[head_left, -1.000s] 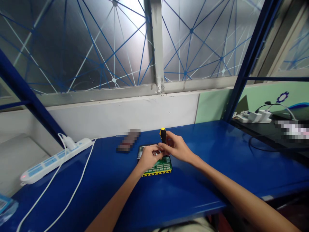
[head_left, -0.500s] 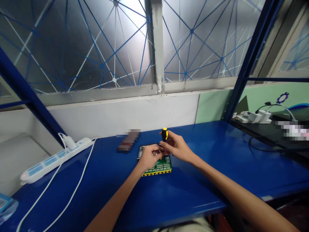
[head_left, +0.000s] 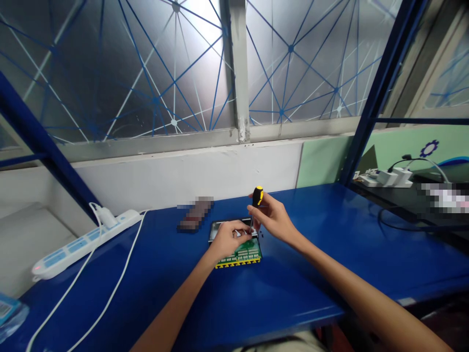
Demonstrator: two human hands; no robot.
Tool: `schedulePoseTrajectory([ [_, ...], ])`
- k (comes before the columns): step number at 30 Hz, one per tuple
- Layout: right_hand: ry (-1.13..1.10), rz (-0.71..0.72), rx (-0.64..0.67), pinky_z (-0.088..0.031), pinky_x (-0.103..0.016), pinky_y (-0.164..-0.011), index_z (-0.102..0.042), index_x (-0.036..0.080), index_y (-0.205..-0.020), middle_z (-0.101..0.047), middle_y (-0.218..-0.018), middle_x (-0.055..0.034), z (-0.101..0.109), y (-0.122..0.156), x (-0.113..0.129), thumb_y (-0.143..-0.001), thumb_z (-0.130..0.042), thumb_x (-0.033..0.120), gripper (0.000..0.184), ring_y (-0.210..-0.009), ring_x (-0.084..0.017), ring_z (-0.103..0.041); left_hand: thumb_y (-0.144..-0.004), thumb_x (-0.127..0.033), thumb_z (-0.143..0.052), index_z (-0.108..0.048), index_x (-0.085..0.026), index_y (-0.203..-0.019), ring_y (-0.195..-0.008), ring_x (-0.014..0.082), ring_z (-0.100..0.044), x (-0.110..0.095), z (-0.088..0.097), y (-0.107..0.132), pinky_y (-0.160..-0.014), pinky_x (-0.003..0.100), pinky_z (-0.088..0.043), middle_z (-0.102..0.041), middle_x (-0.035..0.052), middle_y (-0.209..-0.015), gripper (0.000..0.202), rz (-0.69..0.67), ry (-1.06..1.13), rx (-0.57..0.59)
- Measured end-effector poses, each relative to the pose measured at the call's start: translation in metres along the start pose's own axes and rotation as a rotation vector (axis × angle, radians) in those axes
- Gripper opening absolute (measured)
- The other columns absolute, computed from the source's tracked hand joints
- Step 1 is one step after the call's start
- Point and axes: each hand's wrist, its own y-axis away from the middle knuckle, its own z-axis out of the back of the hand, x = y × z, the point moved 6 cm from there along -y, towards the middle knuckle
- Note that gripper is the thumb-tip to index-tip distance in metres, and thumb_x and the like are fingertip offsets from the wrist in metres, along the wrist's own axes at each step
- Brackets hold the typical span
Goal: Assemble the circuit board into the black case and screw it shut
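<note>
My right hand [head_left: 273,215] is closed round a screwdriver [head_left: 258,195] with a black and yellow handle. Its handle leans right, and the thin shaft points down at the circuit board device. My left hand [head_left: 227,238] lies over that device, thumb and fingertips pinched together near the screwdriver's tip; what they hold, if anything, is hidden. Below the fingers shows a green circuit board [head_left: 247,250] with a yellow toothed front edge, fixed to a dark frame. Several tiny dark pieces [head_left: 261,234] lie on the table just right of the frame.
A blue table [head_left: 311,274] carries everything. Behind the device lies a blurred-out dark flat object [head_left: 196,214]. At the left a white power strip [head_left: 88,243] trails white cables. More plugs [head_left: 394,177] stand on a black surface at the right, beyond a blue post.
My right hand has risen slightly and shifted right with the screwdriver, which has gone from nearly upright to leaning right, baring its shaft. My left hand stays nearly in place.
</note>
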Motion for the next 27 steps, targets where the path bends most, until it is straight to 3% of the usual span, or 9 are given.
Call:
schedulePoseTrajectory([
  [5,-0.043,0.022,-0.051,-0.049,-0.028,-0.048,-0.05,0.019,-0.113,-0.064,-0.069,0.0004,0.01,-0.006,0.004,-0.087,-0.058,0.042,0.035,-0.046,-0.012,-0.059,-0.076,-0.018,-0.07,-0.077,-0.016,-0.083,-0.06,0.0121,-0.055,-0.004,0.003,-0.001,-0.058,0.023,-0.041,-0.072,0.0036,-0.082,0.01,-0.017,-0.077,-0.036],
  [10,-0.012,0.067,-0.19,-0.049,-0.028,-0.048,-0.051,0.019,-0.11,-0.061,-0.072,0.0003,0.038,-0.015,0.005,-0.086,-0.059,0.044,0.035,-0.045,-0.012,-0.057,-0.08,-0.017,-0.067,-0.077,-0.019,-0.086,-0.07,0.0153,-0.062,-0.021,0.003,-0.005,-0.065,0.024,-0.045,-0.073,0.0032,-0.084,0.012,-0.16,-0.197,-0.048],
  [13,0.07,0.092,-0.283,-0.049,-0.028,-0.048,-0.053,0.019,-0.11,-0.059,-0.067,0.0015,0.056,-0.017,0.003,-0.086,-0.059,0.043,0.035,-0.044,-0.012,-0.057,-0.08,-0.018,-0.067,-0.077,-0.021,-0.088,-0.072,0.016,-0.064,-0.027,-0.006,-0.012,-0.07,0.024,-0.046,-0.072,0.0028,-0.083,0.013,-0.206,-0.229,-0.021],
  [18,0.197,0.121,-0.374,-0.049,-0.028,-0.05,-0.054,0.02,-0.11,-0.058,-0.064,0.0023,0.077,-0.019,0.0,-0.087,-0.058,0.04,0.031,-0.046,-0.014,-0.059,-0.08,-0.019,-0.068,-0.077,-0.021,-0.086,-0.067,0.0147,-0.063,-0.039,-0.034,-0.03,-0.064,0.023,-0.046,-0.073,0.0013,-0.082,0.011,-0.221,-0.277,0.06],
  [23,0.231,0.117,-0.402,-0.049,-0.028,-0.05,-0.054,0.02,-0.109,-0.061,-0.064,0.0013,0.085,-0.02,-0.005,-0.087,-0.058,0.041,0.031,-0.045,-0.015,-0.06,-0.079,-0.024,-0.07,-0.077,-0.022,-0.089,-0.067,0.0159,-0.063,-0.04,-0.048,-0.04,-0.063,0.024,-0.044,-0.073,0.0015,-0.081,0.012,-0.189,-0.35,0.076],
  [27,0.237,0.106,-0.391,-0.049,-0.028,-0.05,-0.056,0.019,-0.106,-0.063,-0.066,-0.0001,0.083,-0.02,-0.007,-0.086,-0.059,0.043,0.031,-0.047,-0.016,-0.062,-0.079,-0.031,-0.071,-0.076,-0.02,-0.093,-0.063,0.0141,-0.06,-0.03,-0.039,-0.038,-0.063,0.023,-0.044,-0.073,0.003,-0.086,0.018,-0.188,-0.328,0.075],
])
